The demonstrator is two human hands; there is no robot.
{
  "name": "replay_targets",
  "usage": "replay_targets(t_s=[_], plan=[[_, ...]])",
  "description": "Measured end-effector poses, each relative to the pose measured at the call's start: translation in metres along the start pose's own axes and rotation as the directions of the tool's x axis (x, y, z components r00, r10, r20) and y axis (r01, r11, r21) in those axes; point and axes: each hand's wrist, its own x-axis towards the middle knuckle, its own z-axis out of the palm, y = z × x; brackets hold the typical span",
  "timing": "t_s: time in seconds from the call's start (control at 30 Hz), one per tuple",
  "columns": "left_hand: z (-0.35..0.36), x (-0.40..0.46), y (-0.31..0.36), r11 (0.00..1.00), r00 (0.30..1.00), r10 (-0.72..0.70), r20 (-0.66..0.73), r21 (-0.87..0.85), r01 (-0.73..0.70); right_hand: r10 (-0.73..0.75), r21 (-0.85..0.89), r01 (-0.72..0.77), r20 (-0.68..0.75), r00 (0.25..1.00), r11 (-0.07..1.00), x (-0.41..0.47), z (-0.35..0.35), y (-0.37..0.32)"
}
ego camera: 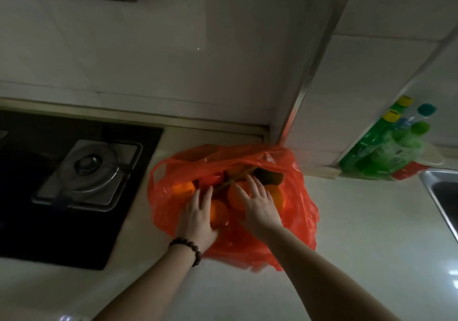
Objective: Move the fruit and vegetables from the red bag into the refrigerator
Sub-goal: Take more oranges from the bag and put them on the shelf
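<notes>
Down on the pale worktop (pixel 359 221) sits the red bag (pixel 300 196), its mouth spread open toward the tiled wall. Both hands reach into it from the near side. The left hand (pixel 195 219), with a dark bead bracelet (pixel 188 246) at the wrist, lies over the bag's near left edge with fingers stretched forward and fairly straight; its fingertips touch the produce just inside the mouth, and an orange (pixel 219 212) shows just to the right of its palm. Whether its thumb pinches the plastic cannot be told. The right hand (pixel 257 204) is spread flat, fingers apart, resting on top of another orange (pixel 235 196) in the middle of the bag; its grip is loose, with nothing closed in it. More oranges lie around the hands: one at the left under the plastic (pixel 183 188) and one beyond the right hand's outer edge (pixel 277 194). Farther in, beyond the fingertips, are a red fruit (pixel 213 178), a dark green item (pixel 270 175), and a thin greenish stalk (pixel 235 178) running across between them.

Left of the bag is a black gas hob (pixel 74 191) with a steel burner (pixel 86 172). At the far right stand green bottles (pixel 386 147) with coloured caps, next to the corner of a steel sink (pixel 438 189).
</notes>
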Motion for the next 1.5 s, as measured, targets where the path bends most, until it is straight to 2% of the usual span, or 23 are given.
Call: replay_targets(t_s=[0.17, 0.3, 0.4, 0.6, 0.87, 1.0, 1.13, 1.27, 1.43, 1.5], plan=[[0.012, -0.002, -0.013, 0.999, 0.998, -0.042, 0.054, 0.006, 0.042, 0.037, -0.028, -0.037, -0.002, 0.999, 0.999, 0.011, 0.013, -0.003], [0.013, -0.004, -0.017, 0.997, 0.999, -0.021, 0.049, -0.079, 0.025, 0.052, -0.037, -0.053, -0.020, 0.998, 0.998, 0.013, 0.013, -0.004], [0.007, -0.007, -0.017, 0.987, 1.000, 0.002, -0.007, -0.161, -0.004, 0.058, -0.023, -0.059, -0.042, 0.997, 0.998, 0.011, 0.009, -0.006], [-0.018, -0.011, -0.011, 0.956, 0.996, -0.025, -0.082, -0.293, 0.000, 0.127, 0.195, -0.099, -0.135, 0.983, 0.976, 0.001, -0.011, -0.017], [-0.061, -0.016, -0.003, 0.905, 0.953, -0.055, -0.297, -0.418, -0.078, 0.104, 0.370, 0.017, -0.304, 0.947, 0.929, -0.016, -0.062, -0.042], [-0.088, -0.028, -0.010, 0.912, 0.887, -0.134, -0.441, -0.405, -0.063, 0.033, 0.405, 0.110, -0.330, 0.943, 0.908, -0.011, -0.077, -0.066], [-0.112, -0.058, -0.027, 0.921, 0.805, -0.228, -0.548, -0.390, -0.005, -0.119, 0.371, 0.247, -0.336, 0.934, 0.895, -0.006, -0.081, -0.102], [-0.125, -0.099, -0.055, 0.898, 0.730, -0.349, -0.588, -0.433, 0.081, -0.305, 0.358, 0.412, -0.320, 0.897, 0.838, -0.005, -0.076, -0.146], [-0.137, -0.167, -0.098, 0.842, 0.592, -0.520, -0.615, -0.486, 0.234, -0.467, 0.371, 0.529, -0.249, 0.849, 0.764, -0.017, -0.062, -0.218], [-0.142, -0.199, -0.116, 0.815, 0.521, -0.574, -0.632, -0.503, 0.287, -0.551, 0.366, 0.594, -0.226, 0.803, 0.716, -0.026, -0.054, -0.248]])
